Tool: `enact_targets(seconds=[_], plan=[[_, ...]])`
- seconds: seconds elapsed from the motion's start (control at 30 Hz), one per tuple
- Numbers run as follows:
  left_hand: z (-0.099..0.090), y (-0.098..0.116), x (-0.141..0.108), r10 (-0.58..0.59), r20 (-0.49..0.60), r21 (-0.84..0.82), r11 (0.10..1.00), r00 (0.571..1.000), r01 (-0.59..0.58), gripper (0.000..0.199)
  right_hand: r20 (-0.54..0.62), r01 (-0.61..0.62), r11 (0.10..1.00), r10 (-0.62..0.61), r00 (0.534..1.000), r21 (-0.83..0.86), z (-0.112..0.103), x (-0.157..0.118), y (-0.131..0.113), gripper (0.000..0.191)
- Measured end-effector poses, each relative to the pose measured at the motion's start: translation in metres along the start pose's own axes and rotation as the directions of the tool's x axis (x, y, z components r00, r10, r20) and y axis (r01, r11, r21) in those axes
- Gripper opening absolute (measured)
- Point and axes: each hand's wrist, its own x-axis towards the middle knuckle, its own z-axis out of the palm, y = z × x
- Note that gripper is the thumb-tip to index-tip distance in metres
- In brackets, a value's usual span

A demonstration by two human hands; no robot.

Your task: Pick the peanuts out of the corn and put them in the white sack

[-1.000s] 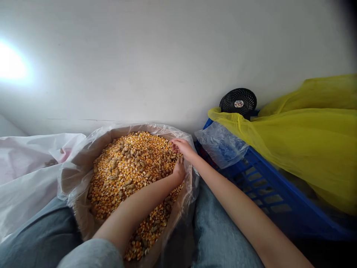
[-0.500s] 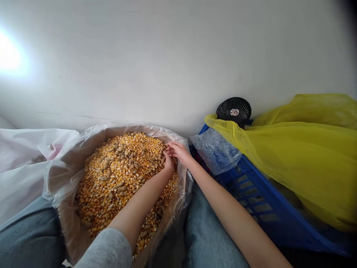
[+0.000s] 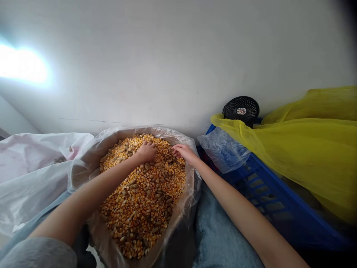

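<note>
Well, left hand: the left hand (image 3: 146, 152) now lies palm down at the upper left of the pile, fingers spread wide and pressed among the kernels, with nothing visibly gripped. A grey sleeve (image 3: 36, 255) covers the forearm at the lower left.

Right hand: the right hand (image 3: 182, 150) sits at the upper right of the pile, beside the liner's edge, its fingers loosely open and tips touching the kernels; it holds nothing that can be seen.

Change: the hands, almost touching a moment ago, now stand well apart, and the left forearm reaches across the pile at a flatter angle.

Grain: dry, glossy orange-yellow corn kernels (image 3: 139, 227) mixed with ridged tan peanuts in the shell (image 3: 157, 193) fill the open sack (image 3: 89, 167), which has a crinkled clear plastic liner (image 3: 189, 208) and stands between the knees.

Left of the sack: a soft white plastic bag (image 3: 30, 186).

Right of the sack: a blue slotted plastic crate (image 3: 267, 197), a clear plastic bag (image 3: 223, 150), a yellow plastic sheet (image 3: 304, 152) and a small black round fan (image 3: 241, 109).
</note>
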Motion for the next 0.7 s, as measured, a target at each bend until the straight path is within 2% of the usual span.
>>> enact_targets(seconds=[0.1,0.2,0.27,0.33,0.4,0.43,0.5,0.57,0.6,0.7], plan=[[-0.012,-0.032,-0.019,0.145,0.009,-0.002,0.989,0.989,-0.145,0.034,0.009,0.008,0.985,-0.006,1.0,-0.174,0.005,0.004,0.004,0.018],[-0.015,-0.06,-0.036,0.171,0.029,-0.097,0.981,0.985,-0.168,0.043,0.027,0.025,0.935,-0.016,0.999,-0.354,0.008,0.006,0.009,0.02],[-0.01,-0.075,-0.048,0.139,-0.006,-0.189,0.972,0.99,-0.138,0.047,0.045,0.056,0.871,-0.039,0.998,-0.488,0.009,0.005,0.009,0.022],[-0.001,-0.086,-0.06,0.037,-0.081,-0.277,0.959,0.996,-0.058,0.051,0.061,0.078,0.715,-0.05,0.997,-0.694,0.012,0.003,0.007,0.024],[0.009,-0.094,-0.072,-0.076,-0.136,-0.35,0.936,0.988,0.023,0.053,0.061,0.06,0.501,-0.014,0.998,-0.864,0.018,0.002,-0.002,0.02],[0.013,-0.096,-0.077,-0.116,-0.148,-0.38,0.924,0.982,0.052,0.053,0.053,0.041,0.415,0.017,0.998,-0.909,0.024,0.003,-0.009,0.016],[0.02,-0.099,-0.084,-0.162,-0.156,-0.429,0.9,0.974,0.082,0.053,0.024,-0.005,0.34,0.081,0.996,-0.94,0.04,0.006,-0.03,0.007],[0.024,-0.1,-0.089,-0.203,-0.17,-0.465,0.879,0.964,0.103,0.053,-0.013,-0.056,0.321,0.136,0.991,-0.946,0.063,0.012,-0.06,0.003],[0.025,-0.1,-0.09,-0.221,-0.181,-0.478,0.872,0.958,0.111,0.052,-0.08,-0.149,0.303,0.227,0.971,-0.941,0.076,0.015,-0.077,0.008],[0.026,-0.098,-0.09,-0.275,-0.231,-0.494,0.86,0.933,0.131,0.052,-0.073,-0.144,0.343,0.213,0.974,-0.928,0.11,0.028,-0.135,0.014]])
